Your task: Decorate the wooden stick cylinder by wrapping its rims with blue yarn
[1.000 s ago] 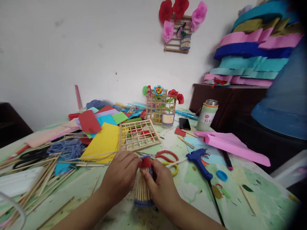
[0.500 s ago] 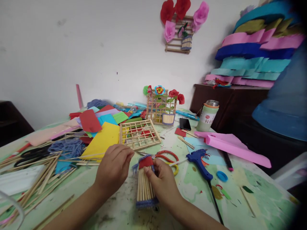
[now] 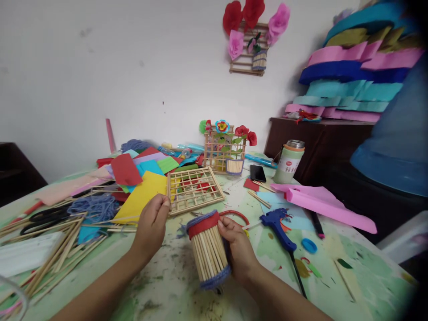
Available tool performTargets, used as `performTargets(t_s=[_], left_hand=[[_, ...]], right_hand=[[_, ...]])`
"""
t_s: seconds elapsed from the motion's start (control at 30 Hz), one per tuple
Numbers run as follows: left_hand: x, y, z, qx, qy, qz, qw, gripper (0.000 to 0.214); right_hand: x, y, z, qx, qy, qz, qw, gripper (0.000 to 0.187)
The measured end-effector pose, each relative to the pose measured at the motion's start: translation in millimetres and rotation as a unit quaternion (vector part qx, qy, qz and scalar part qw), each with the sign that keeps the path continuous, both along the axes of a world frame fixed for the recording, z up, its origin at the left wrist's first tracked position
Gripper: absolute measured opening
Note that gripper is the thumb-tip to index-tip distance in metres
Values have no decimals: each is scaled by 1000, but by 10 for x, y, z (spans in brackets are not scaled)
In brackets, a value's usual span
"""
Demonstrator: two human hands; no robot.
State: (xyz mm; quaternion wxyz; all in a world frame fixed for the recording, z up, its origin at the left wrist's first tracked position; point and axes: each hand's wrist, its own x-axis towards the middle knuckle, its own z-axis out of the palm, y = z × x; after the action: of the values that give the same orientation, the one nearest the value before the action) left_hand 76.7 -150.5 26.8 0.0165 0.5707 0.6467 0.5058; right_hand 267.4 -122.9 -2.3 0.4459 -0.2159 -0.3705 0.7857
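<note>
My right hand (image 3: 240,245) grips a small basket of wooden sticks (image 3: 209,252) by its right side, thumb near the upper rim. The basket is tilted, with a red band under its top and blue yarn round both rims. Loose yarn sticks out at its upper left. My left hand (image 3: 151,227) is closed in a pinch, apart from the basket. Its fingertips overlap the lower left corner of a stick lattice (image 3: 195,189); whether they touch it or hold something small cannot be made out. Red-handled scissors (image 3: 236,215) lie partly hidden behind the basket.
A blue glue gun (image 3: 279,229) lies at right, near pink paper (image 3: 329,207), a phone (image 3: 257,173) and a flask (image 3: 289,162). Coloured paper (image 3: 142,196), blue yarn (image 3: 93,207) and loose sticks (image 3: 68,243) cover the left. Behind stands a flower-decorated lattice (image 3: 224,149).
My left hand has moved left, away from the basket, toward the lattice corner. The right hand has turned the basket, so its red band and stick side show more widely.
</note>
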Motion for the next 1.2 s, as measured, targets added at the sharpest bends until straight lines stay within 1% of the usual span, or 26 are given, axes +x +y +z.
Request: performTargets(t_s=[0.1,0.2,0.23,0.3,0.37,0.4,0.5,0.57,0.63,0.7,0.77,0.8,0.83,0.87,0.93,1.0,1.07,1.1,1.13,1.2], left_hand=[[37,20,-25,-41,-30,-35,998,33],[117,30,-84,-66,-126,-99,985,31],[147,25,-110,-62,-172,-133,974,30],[199,7,-161,-53,-260,-209,941,33],[234,-18,-201,-57,-307,-261,914,36],[246,-28,-214,-66,-312,-273,908,35],[263,-43,-220,-92,-299,-284,906,29],[260,-38,-206,-96,-294,-292,905,26],[244,-23,-188,-91,-289,-294,906,23],[219,-4,-173,-84,-281,-286,912,19],[193,17,-163,-75,-282,-272,917,17],[183,25,-159,-72,-290,-267,916,16],[177,32,-156,-70,-304,-264,913,15],[176,35,-153,-72,-326,-265,905,15],[186,32,-151,-90,-384,-276,877,15],[208,15,-154,-121,-449,-287,837,15],[233,-6,-162,-150,-502,-300,797,15],[245,-15,-166,-160,-521,-309,779,14],[257,-22,-170,-167,-535,-317,765,13],[280,-29,-172,-171,-555,-325,747,12]], right_hand=[[6,32,-2,28,19,-3,999,23],[17,43,39,35,34,-11,999,23],[20,45,56,34,34,-16,999,23],[22,50,81,28,32,-31,999,24],[14,56,90,16,40,-42,998,25],[8,60,88,10,48,-44,998,25],[-12,80,52,3,46,-37,998,25],[-12,111,4,16,20,-45,999,28],[10,155,-52,49,-32,-88,994,32],[48,196,-91,92,-98,-147,980,32],[90,211,-93,136,-138,-181,964,20],[107,205,-79,154,-141,-187,960,14],[120,191,-59,171,-137,-187,958,14],[128,173,-35,187,-134,-186,955,17],[133,139,6,213,-145,-193,947,21],[128,126,25,226,-178,-213,934,22],[117,137,23,216,-198,-218,931,31],[109,146,19,202,-194,-201,939,35],[100,153,17,183,-180,-170,951,37],[77,151,24,136,-129,-88,978,38]])
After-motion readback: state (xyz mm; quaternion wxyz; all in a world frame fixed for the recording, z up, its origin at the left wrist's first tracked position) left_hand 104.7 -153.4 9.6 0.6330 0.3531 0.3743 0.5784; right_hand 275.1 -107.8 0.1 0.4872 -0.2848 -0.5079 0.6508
